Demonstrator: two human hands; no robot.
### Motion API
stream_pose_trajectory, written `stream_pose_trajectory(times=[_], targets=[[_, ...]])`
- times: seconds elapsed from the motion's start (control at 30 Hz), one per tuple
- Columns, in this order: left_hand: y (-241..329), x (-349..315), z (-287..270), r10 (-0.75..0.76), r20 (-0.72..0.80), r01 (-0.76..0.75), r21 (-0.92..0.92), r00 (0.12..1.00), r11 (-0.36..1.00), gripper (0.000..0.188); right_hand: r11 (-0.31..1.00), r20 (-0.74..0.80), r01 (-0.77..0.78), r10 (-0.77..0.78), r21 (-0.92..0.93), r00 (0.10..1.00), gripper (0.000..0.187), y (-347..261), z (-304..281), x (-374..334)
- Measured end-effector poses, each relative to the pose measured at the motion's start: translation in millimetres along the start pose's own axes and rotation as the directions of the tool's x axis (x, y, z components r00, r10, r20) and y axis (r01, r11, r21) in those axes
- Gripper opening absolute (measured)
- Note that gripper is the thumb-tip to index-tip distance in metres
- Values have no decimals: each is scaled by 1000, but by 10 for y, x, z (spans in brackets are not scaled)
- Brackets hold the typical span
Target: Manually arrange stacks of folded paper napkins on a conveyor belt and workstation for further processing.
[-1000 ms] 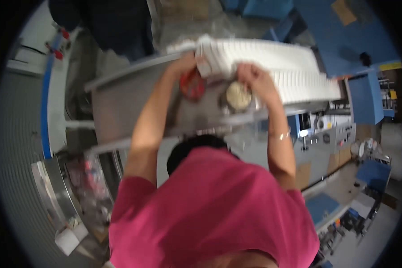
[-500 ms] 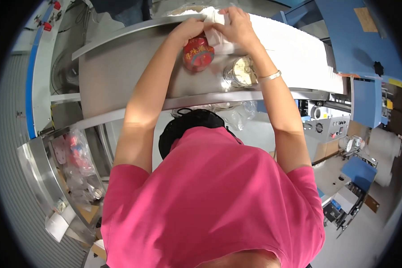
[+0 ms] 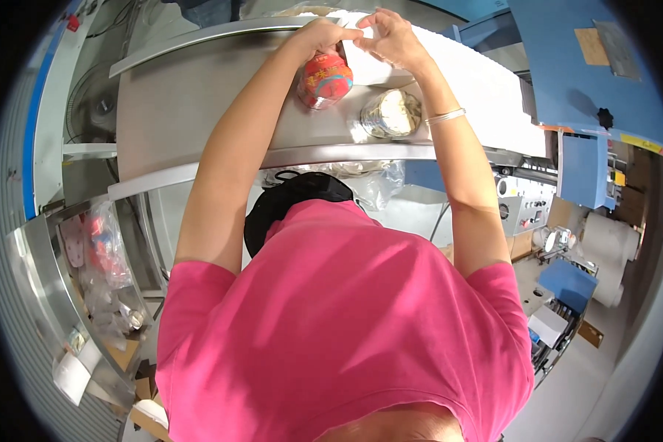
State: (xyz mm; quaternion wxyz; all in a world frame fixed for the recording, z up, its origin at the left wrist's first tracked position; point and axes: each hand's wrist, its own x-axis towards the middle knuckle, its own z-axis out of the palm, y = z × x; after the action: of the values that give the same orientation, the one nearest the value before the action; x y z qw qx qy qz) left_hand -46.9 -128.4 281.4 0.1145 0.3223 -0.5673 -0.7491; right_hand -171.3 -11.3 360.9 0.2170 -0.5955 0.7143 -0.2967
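Note:
My left hand (image 3: 318,38) is at the far side of the steel bench. Its curled fingers close over the top of a rounded red package (image 3: 325,78) with printed lettering and a clear lower part. The thumb side of this hand stretches right toward my right hand (image 3: 392,40). My right hand is open, thumb and fingers apart, above a white folded piece (image 3: 378,70) that looks like paper or thin card. Glare hides much of its outline. A clear jar (image 3: 392,113) with pale contents is nearer to me, below my right wrist.
The steel bench (image 3: 191,103) has raised metal edges near and far. Bright white material (image 3: 486,96) covers its right part. Blue machinery (image 3: 567,66) rises on the right. At lower left, clear plastic bags (image 3: 107,258) with red items sit in a metal bin.
My right fingers have spread, and the white piece looks flatter and lower between the hands. My left hand has shifted off the white piece. The red package looks brighter and slightly turned.

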Motion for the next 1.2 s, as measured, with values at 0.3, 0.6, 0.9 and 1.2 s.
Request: stream_pose_trajectory(times=[0.3,0.6,0.9,1.2], targets=[[149,-214,181,320,-67,-280,341,945,898,59,988,-174,-153,156,28,972,25,170,-221,-29],[319,-204,319,24,-138,29,369,990,929,54,956,-247,-209,258,208,934,19,268,-165,-81],[158,-171,429,253,-74,-217,321,965,922,47,952,-247,-241,283,189,927,24,217,-244,-137],[438,-456,429,68,-113,-38,252,991,967,58,959,-186,-217,251,184,950,27,220,-126,-37]])
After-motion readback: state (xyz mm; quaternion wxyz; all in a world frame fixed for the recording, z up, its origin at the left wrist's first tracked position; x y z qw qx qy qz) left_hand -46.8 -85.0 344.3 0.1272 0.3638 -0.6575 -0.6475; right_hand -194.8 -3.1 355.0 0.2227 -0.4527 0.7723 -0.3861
